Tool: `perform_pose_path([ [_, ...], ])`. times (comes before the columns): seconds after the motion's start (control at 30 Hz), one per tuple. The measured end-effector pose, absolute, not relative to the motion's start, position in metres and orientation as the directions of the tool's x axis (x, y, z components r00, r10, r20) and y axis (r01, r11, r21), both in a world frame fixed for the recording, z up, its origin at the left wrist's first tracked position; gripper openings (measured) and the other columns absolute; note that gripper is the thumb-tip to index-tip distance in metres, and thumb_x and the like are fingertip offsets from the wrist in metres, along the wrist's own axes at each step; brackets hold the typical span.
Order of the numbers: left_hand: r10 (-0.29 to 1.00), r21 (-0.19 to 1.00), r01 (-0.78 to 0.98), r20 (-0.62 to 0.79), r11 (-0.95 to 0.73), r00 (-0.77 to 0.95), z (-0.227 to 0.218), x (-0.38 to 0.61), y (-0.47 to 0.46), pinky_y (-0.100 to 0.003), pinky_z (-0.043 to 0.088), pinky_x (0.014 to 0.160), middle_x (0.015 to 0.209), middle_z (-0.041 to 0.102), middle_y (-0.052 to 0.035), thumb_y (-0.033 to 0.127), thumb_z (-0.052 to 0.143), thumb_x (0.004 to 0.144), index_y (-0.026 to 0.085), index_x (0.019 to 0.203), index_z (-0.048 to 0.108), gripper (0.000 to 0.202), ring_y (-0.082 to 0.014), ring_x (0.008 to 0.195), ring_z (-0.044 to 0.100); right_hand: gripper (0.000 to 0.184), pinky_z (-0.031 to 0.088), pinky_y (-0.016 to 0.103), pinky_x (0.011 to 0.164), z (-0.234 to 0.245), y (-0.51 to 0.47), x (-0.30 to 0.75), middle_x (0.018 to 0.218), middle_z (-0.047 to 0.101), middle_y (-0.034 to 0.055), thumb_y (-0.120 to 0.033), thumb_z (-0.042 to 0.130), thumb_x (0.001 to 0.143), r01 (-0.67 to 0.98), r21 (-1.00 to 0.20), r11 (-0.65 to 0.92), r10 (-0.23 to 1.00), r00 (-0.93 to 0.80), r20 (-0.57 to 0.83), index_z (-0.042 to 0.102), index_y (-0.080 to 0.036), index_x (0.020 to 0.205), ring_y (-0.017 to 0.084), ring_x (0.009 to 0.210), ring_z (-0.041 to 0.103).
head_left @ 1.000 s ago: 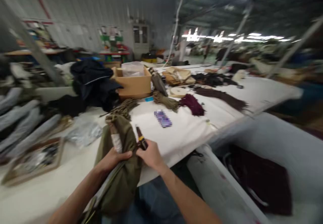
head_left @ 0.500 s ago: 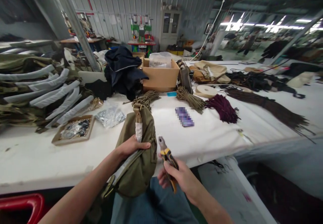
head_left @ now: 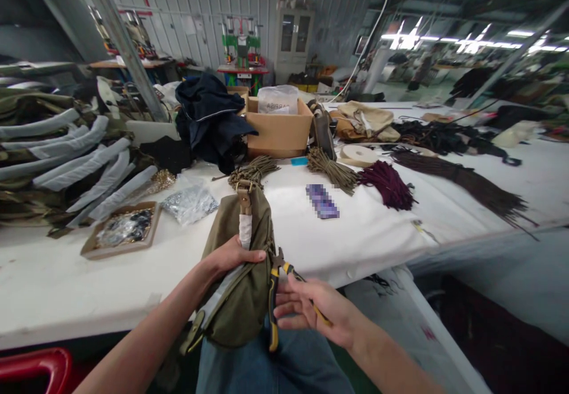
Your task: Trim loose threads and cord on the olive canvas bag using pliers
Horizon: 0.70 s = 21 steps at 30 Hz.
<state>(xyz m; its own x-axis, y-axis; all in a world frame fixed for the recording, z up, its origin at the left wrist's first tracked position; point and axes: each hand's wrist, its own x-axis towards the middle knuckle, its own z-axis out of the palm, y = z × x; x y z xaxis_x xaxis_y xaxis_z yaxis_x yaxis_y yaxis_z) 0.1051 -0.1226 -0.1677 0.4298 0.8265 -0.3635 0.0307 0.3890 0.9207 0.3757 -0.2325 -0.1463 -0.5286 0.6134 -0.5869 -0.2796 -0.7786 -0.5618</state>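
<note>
My left hand (head_left: 231, 256) grips an olive-green handbag (head_left: 242, 317) near the middle, its thumb pointing right across the fabric. The bag is propped upright at the table edge above my lap. Its strap (head_left: 245, 228) is partly wrapped in white and fixed at the top with a brass-coloured buckle. In my right hand (head_left: 322, 305) are pliers (head_left: 273, 305) with yellow and black handles spread wide. The jaws are at the bag's right side, by its zip; whether they touch it I cannot tell. The right fingers stretch between the two handles.
The white table (head_left: 355, 246) bears a small tray (head_left: 89, 249) of metal parts, a clear plastic packet (head_left: 191, 198), a cardboard box (head_left: 280, 133), bundles of olive cords (head_left: 331, 169) and maroon cords (head_left: 386, 183), and a pixelated phone-shaped item (head_left: 322, 201). Wrapped-strap bags (head_left: 48, 175) are piled left.
The pliers have gone from closed to widely spread, and their jaws have moved down and left toward the bag's side. My right fingers have opened out. The left hand keeps its hold.
</note>
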Motion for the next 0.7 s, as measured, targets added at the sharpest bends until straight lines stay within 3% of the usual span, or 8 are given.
perform_pose_path([
  [0.17,0.810,0.929,0.063,-0.351,0.365,0.470,-0.169,0.105,-0.119,-0.053,0.064,0.111,0.125,0.089,-0.0173,0.050,0.111,0.064,0.012,0.130,0.082,0.082,-0.0402,0.116,0.082,0.052,0.069,0.028,0.066,-0.144,-0.207,0.375,0.112,0.079,0.0145,-0.064,0.081,0.105,-0.194,-0.646,-0.738,0.624,-0.560,-0.545,0.077,-0.012,0.114,0.022,0.090,0.084],
  [0.33,0.796,0.931,0.073,-0.345,0.358,0.498,-0.169,0.107,-0.117,-0.053,0.064,0.110,0.123,0.089,-0.0165,0.050,0.110,0.067,0.013,0.130,0.082,0.078,-0.0392,0.115,0.082,0.059,0.071,0.037,0.081,-0.153,-0.206,0.377,0.108,0.078,0.0086,-0.071,0.091,0.094,-0.106,-0.818,-0.566,0.777,-0.401,-0.486,0.075,-0.016,0.110,0.024,0.088,0.086],
  [0.47,0.778,0.933,0.062,-0.330,0.353,0.535,-0.169,0.108,-0.115,-0.052,0.064,0.109,0.120,0.089,-0.0136,0.045,0.107,0.074,0.014,0.123,0.083,0.063,-0.0344,0.111,0.083,0.069,0.066,0.037,0.080,-0.166,-0.206,0.380,0.095,0.077,0.0061,-0.082,0.091,0.086,-0.085,-0.856,-0.509,0.800,-0.415,-0.434,0.076,-0.016,0.102,0.021,0.084,0.078],
  [0.57,0.765,0.938,0.054,-0.313,0.343,0.563,-0.169,0.108,-0.115,-0.053,0.065,0.109,0.122,0.089,-0.0114,0.036,0.103,0.082,0.016,0.124,0.082,0.052,-0.0297,0.110,0.083,0.071,0.058,0.035,0.075,-0.174,-0.207,0.378,0.082,0.073,0.0044,-0.087,0.085,0.088,-0.044,-0.894,-0.445,0.833,-0.386,-0.396,0.074,-0.017,0.092,0.020,0.077,0.070],
  [0.7,0.762,0.944,0.057,-0.297,0.325,0.576,-0.173,0.108,-0.115,-0.053,0.065,0.110,0.125,0.087,-0.0094,0.031,0.097,0.090,0.016,0.127,0.081,0.042,-0.0279,0.112,0.083,0.073,0.052,0.036,0.076,-0.180,-0.211,0.375,0.080,0.072,0.0044,-0.091,0.077,0.092,0.005,-0.931,-0.364,0.871,-0.353,-0.342,0.070,-0.018,0.087,0.020,0.077,0.064],
])
